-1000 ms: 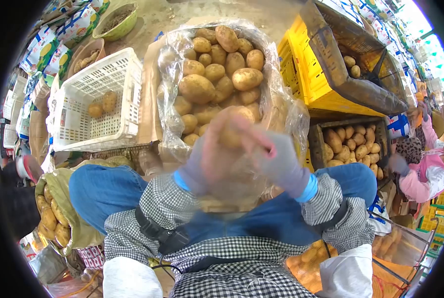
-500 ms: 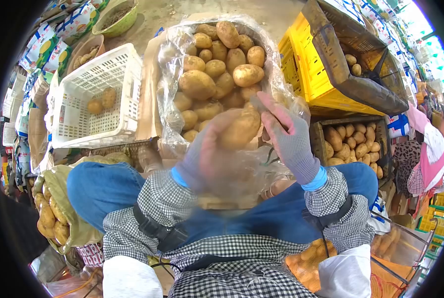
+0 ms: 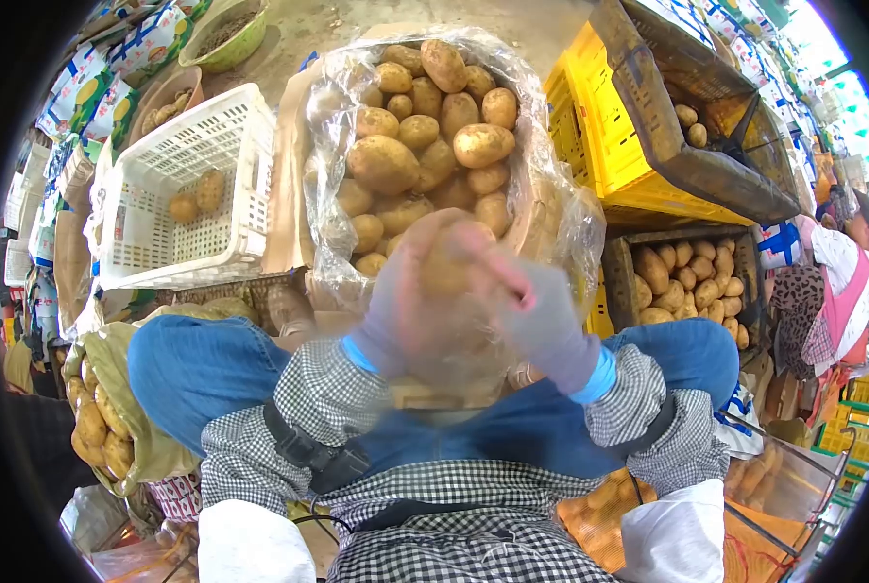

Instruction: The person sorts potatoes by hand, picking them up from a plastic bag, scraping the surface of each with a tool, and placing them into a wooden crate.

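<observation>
My left hand point(image 3: 400, 301), in a grey fingerless glove, is wrapped round a potato point(image 3: 446, 270) in front of my lap. Both the hand and the potato are smeared by motion. Against the potato's right side comes my right hand point(image 3: 541, 316), gloved the same way, its fingers too blurred to show whether they hold anything. Just beyond both hands stands an open carton lined with clear plastic point(image 3: 320, 165), filled with loose potatoes point(image 3: 384, 165) of mixed sizes.
To the left is a white plastic crate point(image 3: 259, 185) with two potatoes in it. A yellow crate point(image 3: 624, 126) with a dark crate point(image 3: 638, 68) tilted on it stands at the right, above another dark crate of potatoes point(image 3: 692, 277). A sack of potatoes point(image 3: 148, 389) sits by my left knee.
My right hand has moved left and down onto the potato in my left hand. The dark object seen between its fingers earlier can no longer be made out.
</observation>
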`<state>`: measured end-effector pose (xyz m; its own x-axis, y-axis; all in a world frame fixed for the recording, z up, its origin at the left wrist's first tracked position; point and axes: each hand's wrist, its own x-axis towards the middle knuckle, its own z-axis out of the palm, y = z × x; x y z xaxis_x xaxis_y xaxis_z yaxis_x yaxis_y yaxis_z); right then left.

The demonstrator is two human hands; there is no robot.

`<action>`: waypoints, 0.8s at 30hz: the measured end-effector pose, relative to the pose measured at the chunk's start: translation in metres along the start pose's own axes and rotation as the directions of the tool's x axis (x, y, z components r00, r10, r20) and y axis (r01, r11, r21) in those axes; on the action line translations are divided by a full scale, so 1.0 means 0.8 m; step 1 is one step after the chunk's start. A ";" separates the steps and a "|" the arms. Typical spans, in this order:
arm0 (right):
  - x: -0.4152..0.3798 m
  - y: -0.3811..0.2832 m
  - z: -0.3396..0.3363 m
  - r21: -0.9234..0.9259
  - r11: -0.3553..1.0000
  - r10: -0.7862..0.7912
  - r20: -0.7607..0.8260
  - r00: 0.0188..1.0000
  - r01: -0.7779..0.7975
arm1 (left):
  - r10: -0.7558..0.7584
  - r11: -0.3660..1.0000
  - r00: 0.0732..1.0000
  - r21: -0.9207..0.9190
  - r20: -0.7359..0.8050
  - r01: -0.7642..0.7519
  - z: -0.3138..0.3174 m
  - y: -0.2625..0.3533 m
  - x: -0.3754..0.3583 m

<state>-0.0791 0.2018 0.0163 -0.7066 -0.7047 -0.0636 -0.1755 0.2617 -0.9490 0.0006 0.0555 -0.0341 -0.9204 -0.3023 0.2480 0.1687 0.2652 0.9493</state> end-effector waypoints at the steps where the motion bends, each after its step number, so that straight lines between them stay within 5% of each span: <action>1: -0.006 -0.002 0.002 -0.051 0.999 0.021 0.079 0.997 -0.017 | 0.017 0.999 1.000 0.052 -0.016 -0.016 -0.001 0.008 0.002; 5: 0.007 -0.005 -0.013 0.187 0.974 0.139 -0.031 0.990 -0.131 | 0.096 0.965 0.994 0.250 -0.050 -0.081 -0.001 0.029 0.010; 8: 0.004 0.019 0.003 -0.044 0.972 -0.233 -0.146 0.961 0.229 | 0.170 0.935 0.985 0.321 -0.041 -0.148 -0.002 0.022 0.018; 12: -0.005 -0.010 -0.003 0.008 0.993 0.118 0.013 0.993 -0.118 | 0.105 0.939 0.993 0.326 0.046 -0.114 -0.013 0.025 0.012; 14: 0.008 0.005 -0.013 0.074 0.992 0.103 -0.064 0.993 -0.098 | 0.077 0.974 0.997 0.214 0.002 -0.075 -0.006 0.027 0.016; 16: 0.010 0.012 -0.006 -0.019 0.990 -0.139 -0.130 0.982 0.137 | -0.158 0.966 0.986 -0.216 -0.050 0.143 0.002 0.029 0.016; 18: 0.002 0.007 -0.001 -0.052 0.988 -0.151 -0.073 0.986 0.147 | -0.221 0.939 0.972 -0.287 -0.085 0.188 0.006 0.022 0.014; 21: -0.004 -0.012 -0.006 0.096 0.979 0.177 0.025 0.984 -0.178 | -0.167 0.983 0.979 -0.101 -0.117 0.155 0.007 0.015 0.012; 24: 0.012 0.017 -0.013 0.122 0.992 0.044 -0.098 0.994 -0.032 | -0.370 0.855 0.927 -0.412 -0.061 0.314 0.007 0.041 0.021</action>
<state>-0.0951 0.2056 0.0058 -0.7775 -0.6245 -0.0745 -0.0683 0.2016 -0.9771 -0.0109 0.0643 0.0005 -0.8939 -0.4346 -0.1097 0.0003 -0.2453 0.9694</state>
